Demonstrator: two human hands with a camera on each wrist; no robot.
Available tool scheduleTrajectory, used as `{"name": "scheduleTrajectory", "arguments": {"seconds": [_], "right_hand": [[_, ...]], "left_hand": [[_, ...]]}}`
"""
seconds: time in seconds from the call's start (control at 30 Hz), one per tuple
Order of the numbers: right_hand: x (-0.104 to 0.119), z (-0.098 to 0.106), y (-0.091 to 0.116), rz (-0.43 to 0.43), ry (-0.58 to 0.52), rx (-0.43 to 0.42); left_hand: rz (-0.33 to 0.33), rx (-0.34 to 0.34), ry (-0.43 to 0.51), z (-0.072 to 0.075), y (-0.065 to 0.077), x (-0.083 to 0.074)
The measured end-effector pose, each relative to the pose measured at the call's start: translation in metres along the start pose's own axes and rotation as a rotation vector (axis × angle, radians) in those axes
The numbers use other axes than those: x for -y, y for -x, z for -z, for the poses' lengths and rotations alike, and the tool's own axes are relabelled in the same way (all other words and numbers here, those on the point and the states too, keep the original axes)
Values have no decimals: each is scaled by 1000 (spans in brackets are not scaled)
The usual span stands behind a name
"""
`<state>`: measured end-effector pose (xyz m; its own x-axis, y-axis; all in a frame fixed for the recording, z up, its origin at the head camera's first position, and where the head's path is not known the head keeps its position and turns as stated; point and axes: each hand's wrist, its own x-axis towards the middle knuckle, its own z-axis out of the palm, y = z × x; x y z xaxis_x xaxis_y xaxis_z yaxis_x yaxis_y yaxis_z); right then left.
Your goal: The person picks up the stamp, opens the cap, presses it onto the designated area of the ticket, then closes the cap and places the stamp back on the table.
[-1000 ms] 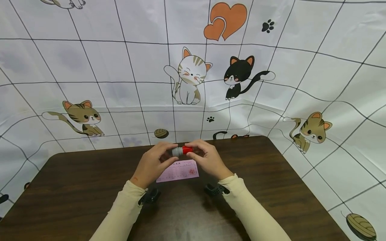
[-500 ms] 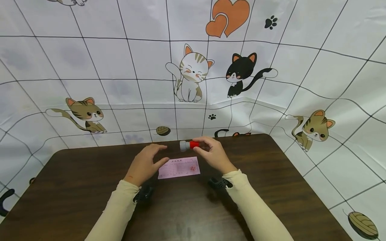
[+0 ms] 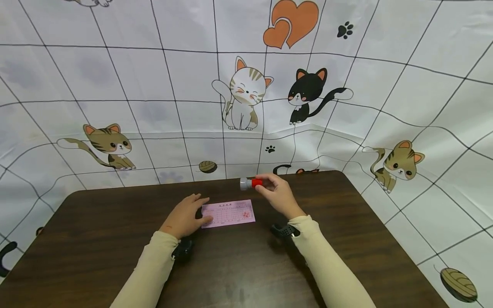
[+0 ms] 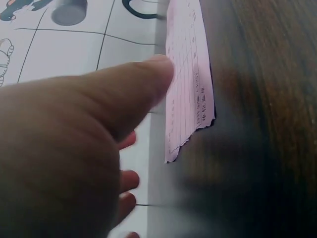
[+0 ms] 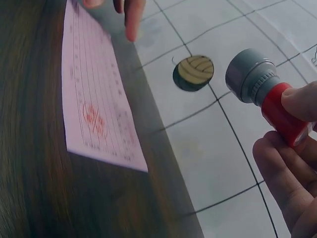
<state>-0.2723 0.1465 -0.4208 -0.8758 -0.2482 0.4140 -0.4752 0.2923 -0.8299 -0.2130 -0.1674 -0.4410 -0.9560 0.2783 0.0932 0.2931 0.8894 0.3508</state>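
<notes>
My right hand (image 3: 278, 195) pinches a small flashlight (image 5: 267, 94) by its red body between thumb and fingers, its wide grey head pointing left. In the head view the flashlight (image 3: 250, 183) is beyond the upper right edge of a pink printed paper slip (image 3: 229, 212). The slip lies on the table and bears a red stamp mark near its right end. My left hand (image 3: 186, 216) is at the slip's left end, fingers spread and relaxed, holding nothing. In the left wrist view its thumb (image 4: 143, 84) overlaps the slip (image 4: 190, 84), whose near end is ragged.
A dark wooden table (image 3: 108, 239) with rounded far corners bears the slip. White cloth (image 3: 173, 81) printed with grid lines and cartoon cats hangs behind it and along the right. Each wrist wears a dark band (image 3: 284, 230).
My left hand has let go of the flashlight's grey head and come back and down to the slip's left end. My right hand has carried the flashlight a little to the right.
</notes>
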Motion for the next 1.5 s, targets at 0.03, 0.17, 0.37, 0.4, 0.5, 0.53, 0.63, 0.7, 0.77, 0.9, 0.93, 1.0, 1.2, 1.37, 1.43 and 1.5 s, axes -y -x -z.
{"name": "scheduleTrajectory", "arguments": {"seconds": [0.03, 0.17, 0.37, 0.4, 0.5, 0.53, 0.63, 0.7, 0.77, 0.9, 0.93, 1.0, 1.2, 1.37, 1.43, 1.5], "right_hand": [[-2, 1, -1, -9, 10, -5], [-8, 7, -5, -34, 59, -27], [-15, 23, -11, -58, 141, -30], [-16, 26, -12, -56, 161, -32], [-19, 30, -14, -59, 215, -40], [-19, 31, -15, -58, 229, -41], [-21, 32, -17, -74, 257, -38], [-22, 32, -19, -86, 275, -34], [-22, 31, -20, -105, 289, -31], [-25, 28, -21, -139, 316, -19], [-26, 27, -21, -145, 325, -13], [-29, 25, -21, -156, 345, -1], [-33, 21, -18, -168, 372, 22], [-32, 20, -17, -174, 372, 19], [-32, 19, -17, -176, 370, 18], [-32, 17, -17, -174, 363, 19]], "left_hand": [[6, 14, 1, 0, 1, 0], [23, 49, 21, -1, 2, 0], [45, 51, 20, -2, 1, -3], [49, 52, 19, -2, 1, -3], [59, 56, 21, -2, 1, -4], [63, 58, 22, -2, 1, -5], [70, 64, 26, -2, 1, -5], [72, 66, 27, -2, 2, -5], [74, 66, 29, -1, 2, -6], [75, 64, 31, 0, 2, -6], [76, 65, 33, 0, 3, -5], [77, 64, 35, 0, 3, -5], [84, 65, 50, -1, 4, -5], [88, 69, 55, -1, 4, -5], [87, 67, 54, -1, 4, -5], [84, 65, 50, -1, 4, -5]]}}
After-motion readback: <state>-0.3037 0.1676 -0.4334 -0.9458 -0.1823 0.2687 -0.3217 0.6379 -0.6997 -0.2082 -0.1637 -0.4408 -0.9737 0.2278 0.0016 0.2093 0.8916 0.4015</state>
